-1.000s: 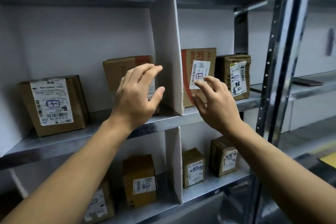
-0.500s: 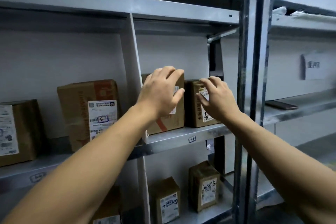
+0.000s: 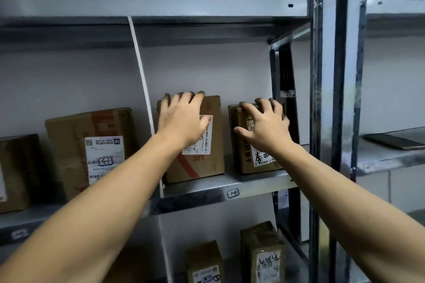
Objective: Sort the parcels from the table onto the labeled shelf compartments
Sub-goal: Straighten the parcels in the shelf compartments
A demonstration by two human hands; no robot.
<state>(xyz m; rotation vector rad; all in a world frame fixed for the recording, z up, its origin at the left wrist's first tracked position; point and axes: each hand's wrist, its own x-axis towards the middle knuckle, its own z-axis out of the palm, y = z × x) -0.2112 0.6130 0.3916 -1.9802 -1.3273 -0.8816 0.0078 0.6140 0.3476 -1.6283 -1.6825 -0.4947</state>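
Compared with half a second earlier, both hands are seen spread wider and higher on their parcels, and the shelf (image 3: 253, 185) is viewed from closer. The left hand (image 3: 184, 119) is laid against the front of the larger parcel (image 3: 207, 163), just right of the white divider (image 3: 142, 99). Its grip is loose, the fingers straight and fanned with the tips at the top edge. Whether they hook behind it cannot be told. The right hand (image 3: 264, 126) is set on the smaller parcel (image 3: 243, 158) at the shelf's right end. Its fingers are bent over the top edge and the thumb is pressed to the front face. Both parcels are stood upright near the front edge, close together but apart. Six parcels are plainly counted. Two are under the hands and two left of the divider, a big one (image 3: 92, 151) and a darker one (image 3: 18, 172). Two more, (image 3: 204, 262) and (image 3: 264, 253), are on the shelf below. One handwritten label (image 3: 232, 193) is stuck to the front edge, and one phone (image 3: 393, 141) is laid on the neighbouring shelf.
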